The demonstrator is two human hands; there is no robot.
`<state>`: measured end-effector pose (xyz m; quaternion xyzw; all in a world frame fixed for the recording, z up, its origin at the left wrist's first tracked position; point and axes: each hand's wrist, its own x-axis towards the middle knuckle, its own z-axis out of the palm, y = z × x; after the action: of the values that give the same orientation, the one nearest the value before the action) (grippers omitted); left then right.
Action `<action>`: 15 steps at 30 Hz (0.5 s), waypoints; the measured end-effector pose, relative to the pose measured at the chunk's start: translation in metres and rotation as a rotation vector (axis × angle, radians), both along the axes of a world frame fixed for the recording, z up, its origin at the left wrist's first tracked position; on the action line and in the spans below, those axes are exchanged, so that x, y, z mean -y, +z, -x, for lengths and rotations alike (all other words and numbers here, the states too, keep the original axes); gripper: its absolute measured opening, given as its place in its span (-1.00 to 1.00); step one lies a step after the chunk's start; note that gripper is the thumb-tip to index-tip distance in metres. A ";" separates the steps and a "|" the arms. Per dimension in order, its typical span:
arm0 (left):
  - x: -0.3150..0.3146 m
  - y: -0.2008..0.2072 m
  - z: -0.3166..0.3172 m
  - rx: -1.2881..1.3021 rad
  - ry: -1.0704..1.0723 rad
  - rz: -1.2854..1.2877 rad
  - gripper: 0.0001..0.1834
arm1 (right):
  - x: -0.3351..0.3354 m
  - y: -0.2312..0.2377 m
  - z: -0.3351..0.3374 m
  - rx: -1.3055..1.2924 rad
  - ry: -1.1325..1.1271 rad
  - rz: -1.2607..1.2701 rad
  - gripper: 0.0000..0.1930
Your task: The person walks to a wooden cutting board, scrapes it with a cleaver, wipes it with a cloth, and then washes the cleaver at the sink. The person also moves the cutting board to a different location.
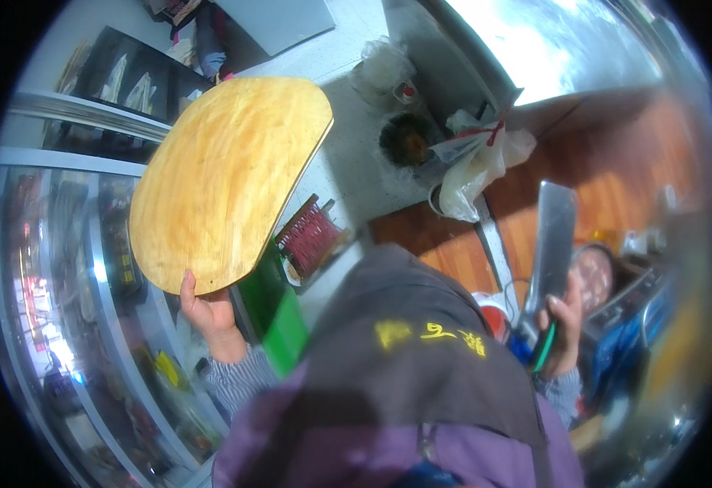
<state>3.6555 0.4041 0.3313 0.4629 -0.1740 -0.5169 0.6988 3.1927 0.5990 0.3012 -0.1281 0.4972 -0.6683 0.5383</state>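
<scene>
A wooden cutting board (227,175), pale and broad with rounded sides and cut-off corners, is held up at my left. My left hand (211,315) grips its near edge; the thumb shows on top and the other fingers are hidden under it. On the right side, a kitchen cleaver (554,236) points away from me, its wide metal blade raised. My right hand (566,329) is closed round its handle, where a strip of green shows. My dark apron (421,325) lies between the two hands.
A glass-fronted cabinet (96,244) runs along the left. Below the board stand a green panel (283,325) and a rack wound with red cord (311,236). A tied plastic bag (474,179) sits ahead, near a dark bowl (407,140). Cluttered items crowd the right.
</scene>
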 end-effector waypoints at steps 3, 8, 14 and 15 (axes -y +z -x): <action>0.003 -0.002 0.003 0.002 0.005 0.027 -0.40 | 0.045 0.004 0.003 0.022 0.078 -0.013 -0.53; 0.051 -0.013 0.001 -0.057 0.005 0.004 -0.35 | 0.141 0.011 -0.009 0.080 0.200 0.038 -0.54; 0.171 -0.038 -0.005 -0.088 -0.007 -0.081 -0.36 | 0.279 -0.020 -0.029 0.113 0.242 0.062 -0.55; 0.187 -0.038 -0.002 -0.100 -0.036 -0.083 -0.36 | 0.298 -0.022 -0.033 0.103 0.205 -0.016 -0.55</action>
<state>3.6579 0.2166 0.2934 0.4617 -0.1255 -0.5588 0.6773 3.2254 0.3013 0.2791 -0.1396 0.4585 -0.6114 0.6297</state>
